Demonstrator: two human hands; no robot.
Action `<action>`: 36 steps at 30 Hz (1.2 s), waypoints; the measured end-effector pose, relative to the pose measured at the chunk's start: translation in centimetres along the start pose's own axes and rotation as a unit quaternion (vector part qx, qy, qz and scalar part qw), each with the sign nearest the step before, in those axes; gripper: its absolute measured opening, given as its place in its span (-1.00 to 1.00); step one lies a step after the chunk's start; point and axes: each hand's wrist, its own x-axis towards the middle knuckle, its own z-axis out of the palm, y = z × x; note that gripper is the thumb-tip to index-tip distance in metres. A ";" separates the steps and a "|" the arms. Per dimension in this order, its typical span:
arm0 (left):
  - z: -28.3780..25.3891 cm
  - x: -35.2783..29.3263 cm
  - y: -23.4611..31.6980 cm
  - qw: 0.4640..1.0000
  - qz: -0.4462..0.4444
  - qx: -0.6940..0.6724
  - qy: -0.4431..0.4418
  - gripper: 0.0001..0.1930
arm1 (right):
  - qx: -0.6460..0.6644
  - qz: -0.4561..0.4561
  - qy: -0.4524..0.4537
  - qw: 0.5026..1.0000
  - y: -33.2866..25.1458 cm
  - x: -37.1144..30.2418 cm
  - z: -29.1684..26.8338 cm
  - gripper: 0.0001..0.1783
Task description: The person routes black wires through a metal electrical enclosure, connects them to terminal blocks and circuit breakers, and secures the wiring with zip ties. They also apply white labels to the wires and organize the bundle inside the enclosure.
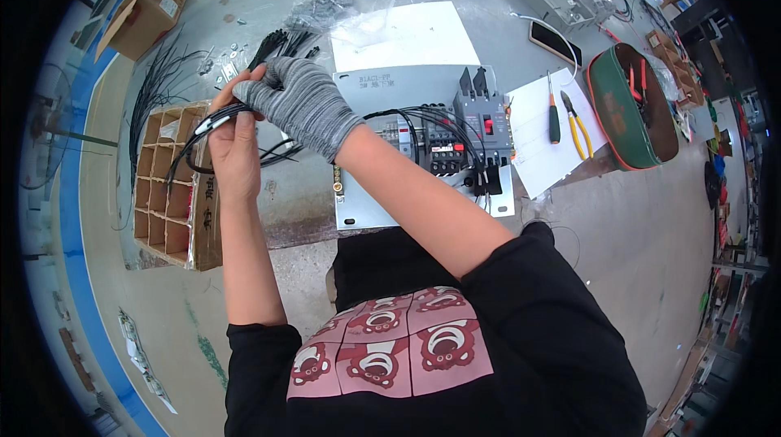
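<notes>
Both my hands meet at the upper left over a bundle of black wires (194,141), which carries a small white sleeve. My bare left hand (236,143) is closed round the wires, thumb upward. Reaching across from the right, my right hand (299,102) wears a grey knit glove; its bent fingers pinch the bundle beside the left fingertips, which partly hide the grip. A metal mounting plate (362,208) lies before me, bearing a dark grey circuit breaker (482,121) and a black contactor (445,162). Other black wires arch over these parts.
A divided cardboard box (167,193) stands left of the plate. Loose black wires (163,71) and a clear plastic bag (342,2) lie beyond. To the right are a screwdriver (554,116), yellow-handled pliers (578,128) on paper, a green tool bag (616,108) and a phone (555,42).
</notes>
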 end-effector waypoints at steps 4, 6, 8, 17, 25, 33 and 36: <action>-1.8 0.1 -0.3 0.998 -0.029 0.016 0.056 -0.74 | -0.017 -0.047 0.027 0.998 0.1 -0.5 0.6 -0.66; -2.9 0.0 -0.7 0.997 -0.038 0.006 0.060 -0.80 | -0.014 -0.091 0.022 0.995 0.4 -0.7 0.9 -0.69; -3.9 -0.5 -1.1 0.992 -0.068 0.012 0.106 -0.83 | -0.039 -0.122 0.028 0.991 0.3 -0.8 1.1 -0.74; -2.8 -0.5 3.2 0.972 -0.233 0.024 0.024 -0.69 | -0.204 -0.305 0.060 0.928 0.9 -1.4 1.3 -0.79; -1.9 0.1 2.9 0.976 -0.145 0.162 0.000 -0.76 | -0.081 -0.172 0.034 0.981 0.8 -0.6 0.8 -0.81; -1.4 -0.6 4.6 0.881 -0.259 -0.389 -0.078 -0.70 | -0.081 -0.230 0.080 0.967 0.2 -0.6 1.7 -0.80; 0.2 0.3 6.2 0.929 -0.170 -0.323 0.067 -0.68 | -0.058 -0.190 0.071 0.977 0.1 -0.4 1.9 -0.82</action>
